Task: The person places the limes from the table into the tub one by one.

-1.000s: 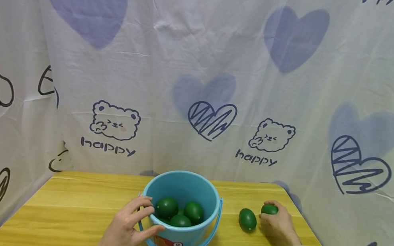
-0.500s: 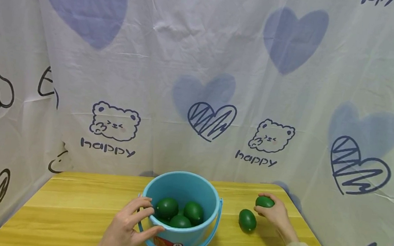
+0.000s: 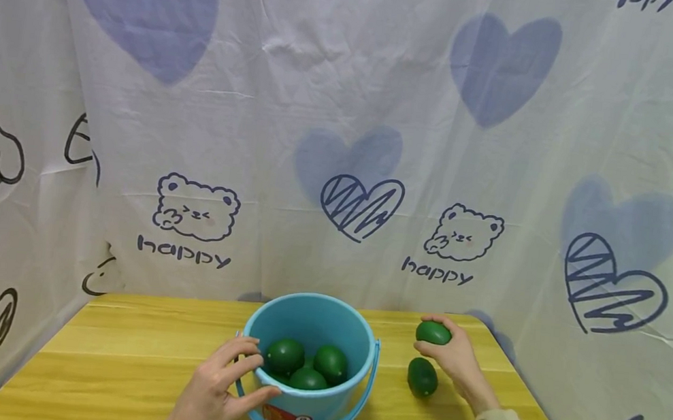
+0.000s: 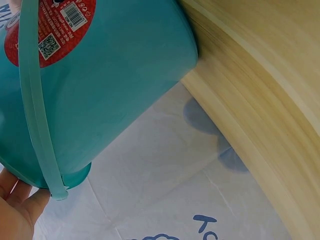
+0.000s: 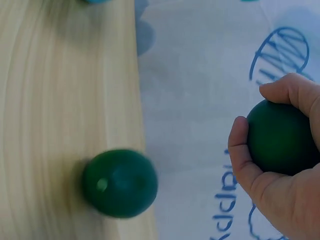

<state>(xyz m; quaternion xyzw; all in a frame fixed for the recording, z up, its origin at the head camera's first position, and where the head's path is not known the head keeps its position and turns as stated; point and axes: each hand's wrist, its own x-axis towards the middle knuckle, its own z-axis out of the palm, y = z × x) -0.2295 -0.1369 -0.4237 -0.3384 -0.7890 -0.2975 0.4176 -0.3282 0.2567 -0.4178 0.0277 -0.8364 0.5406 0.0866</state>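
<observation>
The right hand (image 3: pixel 456 361) curls its fingers round a dark green egg-shaped ball (image 3: pixel 433 332), lifted above the wooden table (image 3: pixel 130 352) near its right edge. A second green ball (image 3: pixel 421 376) lies just below. The left hand (image 3: pixel 212 392) grips the blue plastic bucket (image 3: pixel 315 410)'s near rim.

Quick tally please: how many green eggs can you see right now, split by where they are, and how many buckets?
Green eggs in the bucket: 3
Green egg on the table: 1
Green egg held in the right hand: 1
Blue bucket, gripped at the rim by the left hand: 1
Total: 5 eggs and 1 bucket, 6 things.
</observation>
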